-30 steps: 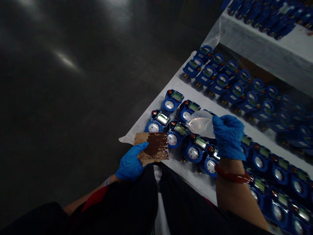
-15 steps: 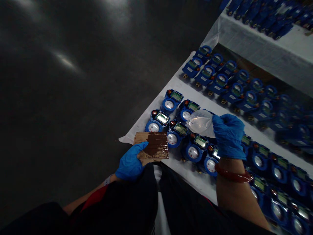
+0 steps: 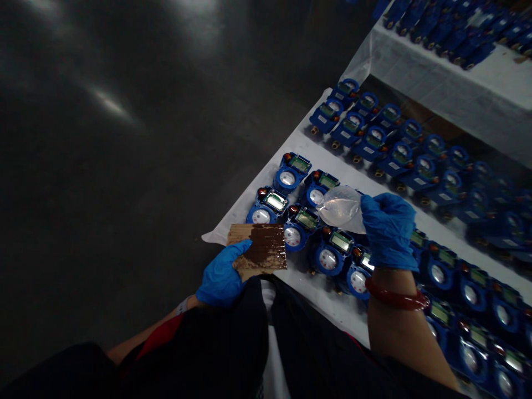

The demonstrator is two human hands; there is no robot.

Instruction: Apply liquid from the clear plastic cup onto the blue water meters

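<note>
Two blue-gloved hands have scarcely stirred over the last second. Both sit where they sat, and only the view has drifted a touch, so the work in hand stands as it did.

Nearest, above the person's dark clothing (image 3: 233, 343), the left hand (image 3: 222, 277) is closed on a cardboard piece (image 3: 260, 249). Its thumb lies across the top face and its fingers are tucked under, holding the card flat at the near edge of the white sheet (image 3: 316, 152). A dark brown smear covers most of the card.

Just beyond, to the right, the right hand (image 3: 388, 230), with a red bangle (image 3: 394, 299) at its wrist, is clenched round the gathered end of a clear plastic pouch (image 3: 341, 209). The pouch bulges out leftward, and its tip hangs over the near blue meters (image 3: 328, 257). Whether it touches them cannot be told.

Farther back, a second row of meters (image 3: 374, 133) lies on the same sheet. Beyond that, a raised white-covered bench (image 3: 436, 77) carries more of them. The dark floor (image 3: 124, 138) fills the left of the view.
</note>
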